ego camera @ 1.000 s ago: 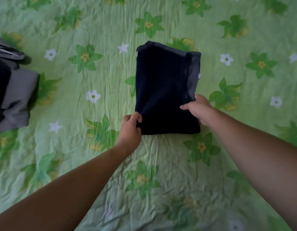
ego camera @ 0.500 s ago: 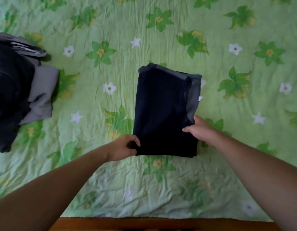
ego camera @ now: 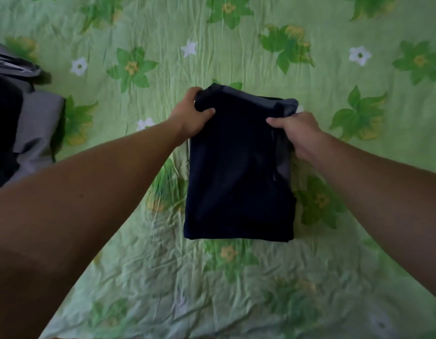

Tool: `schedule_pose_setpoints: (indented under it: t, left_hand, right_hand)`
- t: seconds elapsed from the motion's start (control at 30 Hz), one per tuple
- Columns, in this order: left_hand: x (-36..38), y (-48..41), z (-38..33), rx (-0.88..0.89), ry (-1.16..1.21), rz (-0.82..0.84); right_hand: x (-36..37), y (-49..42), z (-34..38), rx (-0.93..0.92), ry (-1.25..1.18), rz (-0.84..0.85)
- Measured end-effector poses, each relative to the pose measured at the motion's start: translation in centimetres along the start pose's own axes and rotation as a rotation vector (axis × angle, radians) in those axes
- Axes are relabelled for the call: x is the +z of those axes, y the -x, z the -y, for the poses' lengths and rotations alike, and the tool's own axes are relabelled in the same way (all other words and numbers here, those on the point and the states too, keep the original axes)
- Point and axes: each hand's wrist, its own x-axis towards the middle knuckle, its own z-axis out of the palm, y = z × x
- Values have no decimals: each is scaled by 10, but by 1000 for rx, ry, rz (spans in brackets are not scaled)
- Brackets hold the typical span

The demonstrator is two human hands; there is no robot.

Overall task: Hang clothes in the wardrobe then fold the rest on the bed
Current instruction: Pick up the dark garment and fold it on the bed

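Both hands are now gripping the far corners of the navy garment [ego camera: 239,172], having left its near edge: left hand [ego camera: 191,116] upper centre, right hand [ego camera: 297,133] beside it. Uneven pulling is risking skewed layers on the bed [ego camera: 236,289].

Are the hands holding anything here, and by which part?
Both hold the folded navy garment at its far end: the left hand grips the far left corner, the right hand the right edge near the far corner.
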Motion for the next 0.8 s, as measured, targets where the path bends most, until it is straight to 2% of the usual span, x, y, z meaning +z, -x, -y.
schedule_pose_setpoints:
  t: [0.27, 0.33, 0.4, 0.43, 0.5, 0.57, 0.6, 0.67, 0.73, 0.8]
  left_hand:
    - [-27, -5, 2, 32, -69, -76]
    - [-30, -6, 3, -12, -94, -69]
    - [-26, -5, 3, -57, -110, -69]
    - [-20, -2, 2, -52, -140, -93]
    - [-4, 18, 3, 67, -277, -174]
    - [20, 50, 12, 251, -478, -217]
    - [32, 68, 21, 318, -579, -209]
    - [55, 103, 47, 385, -731, -145]
    - [71, 128, 79, 365, -821, -71]
    - [78, 137, 103, 348, -857, -49]
  right_hand:
    - [9, -5, 10, -131, -101, 85]
    - [11, -9, 13, -201, 123, 60]
    - [12, -13, 9, -270, 466, -52]
    - [12, -11, 7, -283, 534, -103]
    - [14, 4, 0, -346, 575, -212]
    - [14, 27, -19, -568, 745, -315]
    - [13, 40, -33, -712, 857, -301]
    - [10, 61, -63, -879, 1089, -129]
    - [7, 67, -88, -842, 1312, 60]
    - [6, 62, -106, -780, 1410, 133]
